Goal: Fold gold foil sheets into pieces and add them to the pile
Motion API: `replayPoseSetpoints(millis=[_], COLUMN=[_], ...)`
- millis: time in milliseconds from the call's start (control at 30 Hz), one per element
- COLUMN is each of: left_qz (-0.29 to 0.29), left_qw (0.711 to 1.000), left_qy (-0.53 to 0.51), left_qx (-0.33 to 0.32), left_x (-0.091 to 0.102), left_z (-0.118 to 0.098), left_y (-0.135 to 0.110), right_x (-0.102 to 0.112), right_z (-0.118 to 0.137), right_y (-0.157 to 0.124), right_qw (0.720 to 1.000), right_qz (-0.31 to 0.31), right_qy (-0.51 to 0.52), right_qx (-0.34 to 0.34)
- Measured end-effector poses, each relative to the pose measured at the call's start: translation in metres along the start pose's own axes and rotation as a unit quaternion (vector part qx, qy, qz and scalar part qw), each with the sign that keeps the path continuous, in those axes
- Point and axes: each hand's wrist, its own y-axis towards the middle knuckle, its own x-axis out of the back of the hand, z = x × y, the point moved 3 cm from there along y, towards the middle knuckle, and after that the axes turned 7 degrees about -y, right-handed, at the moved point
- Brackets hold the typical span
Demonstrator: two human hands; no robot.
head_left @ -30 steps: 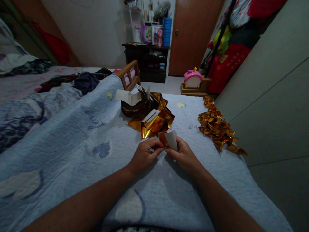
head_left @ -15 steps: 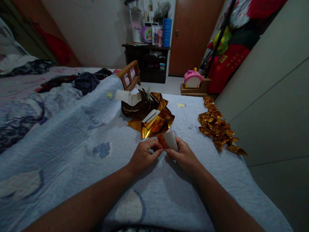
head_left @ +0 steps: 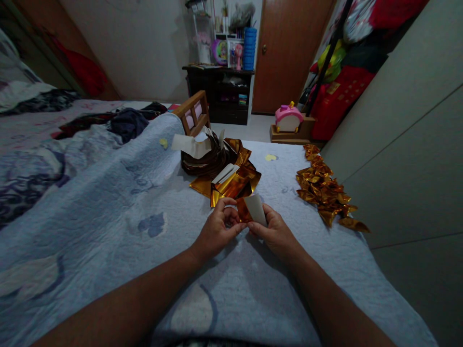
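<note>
Between my hands is a partly folded sheet of gold foil paper, its white back showing on the right side and gold on the left. My right hand pinches its right part, thumb in front. At the left edge, my left hand has its thumb at the lower corner and its index finger raised along the upper corner. Just beyond lie loose gold foil sheets and a thick curled stack of the paper with white backs turned up. Several folded gold pieces are heaped on the right.
A pale blue quilt covers the bed under everything. Rumpled bedding and dark clothes lie to the left. A wooden bed rail and a pink toy stand past the far edge. A pale cabinet borders the right side.
My left index finger has lifted and opened away from the thumb, up to the paper's upper left corner. My right hand keeps its hold in nearly the same place.
</note>
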Motion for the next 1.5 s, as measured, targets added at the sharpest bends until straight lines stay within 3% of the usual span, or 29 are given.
replayPoseSetpoints(millis=[333,533,633,1267,1500], left_qz=[-0.026,0.058,0.062,0.043,-0.017], left_qw=[0.999,0.998,0.998,0.999,1.000], left_qy=[-0.047,-0.019,-0.010,-0.020,-0.001], left_qx=[0.005,0.022,0.019,0.020,0.014], left_x=[0.002,-0.003,-0.003,0.000,0.006], left_z=[0.002,-0.004,-0.006,-0.005,-0.006], left_y=[0.001,0.000,-0.001,-0.001,0.002], right_x=[0.000,0.001,0.001,0.001,0.003], right_z=[-0.001,0.001,0.000,-0.003,-0.002], right_y=[0.000,0.000,0.000,0.001,0.003], right_qw=[1.000,1.000,1.000,0.998,1.000], right_qz=[0.000,-0.004,0.002,0.008,0.001], right_qy=[0.005,-0.010,-0.015,-0.054,-0.023], right_qx=[0.002,0.010,0.016,0.021,0.021])
